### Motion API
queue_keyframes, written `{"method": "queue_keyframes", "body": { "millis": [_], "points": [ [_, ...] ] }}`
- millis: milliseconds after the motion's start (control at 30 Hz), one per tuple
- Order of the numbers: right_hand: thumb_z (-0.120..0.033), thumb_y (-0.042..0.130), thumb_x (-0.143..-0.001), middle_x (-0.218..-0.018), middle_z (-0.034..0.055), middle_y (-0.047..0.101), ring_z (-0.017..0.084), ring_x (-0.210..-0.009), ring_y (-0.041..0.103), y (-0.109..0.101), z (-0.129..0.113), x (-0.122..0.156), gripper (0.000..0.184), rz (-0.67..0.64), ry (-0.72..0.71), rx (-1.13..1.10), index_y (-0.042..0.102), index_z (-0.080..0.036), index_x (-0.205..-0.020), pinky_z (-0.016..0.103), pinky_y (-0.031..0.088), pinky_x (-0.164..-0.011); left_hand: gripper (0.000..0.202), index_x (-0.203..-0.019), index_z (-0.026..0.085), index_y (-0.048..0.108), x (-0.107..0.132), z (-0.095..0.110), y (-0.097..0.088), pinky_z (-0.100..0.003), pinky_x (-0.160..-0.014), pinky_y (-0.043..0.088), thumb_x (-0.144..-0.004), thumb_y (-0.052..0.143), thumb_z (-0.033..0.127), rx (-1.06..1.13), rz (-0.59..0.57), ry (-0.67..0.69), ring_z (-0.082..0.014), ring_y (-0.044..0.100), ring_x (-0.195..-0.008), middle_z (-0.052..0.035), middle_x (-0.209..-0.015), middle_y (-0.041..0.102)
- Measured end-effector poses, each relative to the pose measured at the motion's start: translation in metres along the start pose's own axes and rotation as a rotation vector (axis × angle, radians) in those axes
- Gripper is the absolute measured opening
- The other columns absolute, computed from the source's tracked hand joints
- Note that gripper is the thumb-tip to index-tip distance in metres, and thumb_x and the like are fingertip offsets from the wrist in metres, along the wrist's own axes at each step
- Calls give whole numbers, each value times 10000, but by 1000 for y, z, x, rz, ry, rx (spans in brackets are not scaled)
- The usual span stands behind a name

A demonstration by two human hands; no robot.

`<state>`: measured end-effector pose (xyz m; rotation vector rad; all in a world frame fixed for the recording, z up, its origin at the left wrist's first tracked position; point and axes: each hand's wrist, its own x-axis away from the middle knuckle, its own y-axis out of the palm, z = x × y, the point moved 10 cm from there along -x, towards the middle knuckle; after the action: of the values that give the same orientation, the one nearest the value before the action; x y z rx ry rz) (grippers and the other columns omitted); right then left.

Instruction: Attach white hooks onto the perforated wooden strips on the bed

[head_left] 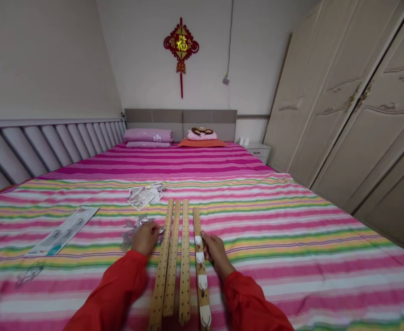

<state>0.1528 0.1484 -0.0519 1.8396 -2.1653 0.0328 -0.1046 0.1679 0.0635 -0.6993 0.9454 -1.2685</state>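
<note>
Bedroom with a wide bed (291,280) under a pink striped sheet. Four perforated wooden strips (172,257) lie lengthwise side by side on it, directly ahead of the person. The right hand (215,253) is closed on the edge of the rightmost strip (202,285), which carries white deer-shaped hooks. The left hand (145,238), fingers curled, sits on crumpled clear plastic wrap (130,238); whether it grips cannot be told.
</note>
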Motion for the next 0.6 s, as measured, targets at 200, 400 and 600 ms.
{"method": "queue_keyframes", "body": {
  "millis": [200,400,600],
  "points": [
    [-573,636,-691,-315,-69,469,68,-227,385,-1,1,-2,440,-3,7,-6,449,-206,-536,176,196,-256,222,-822,199,724,-8,12,17,-295,-799,402,-793,504,184,-109,-68,95,-200,606,-866,-72,-856,702],
    [-496,681,-674,-276,-85,418,72,-215,347,0,3,-6,413,15,27,38,412,-226,-515,189,230,-258,182,-777,189,715,-12,10,10,-313,-840,422,-751,535,182,-45,-13,92,-208,603,-878,-71,-846,689],
    [-436,733,-618,-260,-96,389,65,-224,320,3,1,-6,402,-10,8,55,415,-227,-490,192,209,-265,186,-763,173,693,-10,-18,-21,-283,-649,488,-655,633,313,582,203,-119,-182,611,-710,-31,-726,680]
  ]
}}
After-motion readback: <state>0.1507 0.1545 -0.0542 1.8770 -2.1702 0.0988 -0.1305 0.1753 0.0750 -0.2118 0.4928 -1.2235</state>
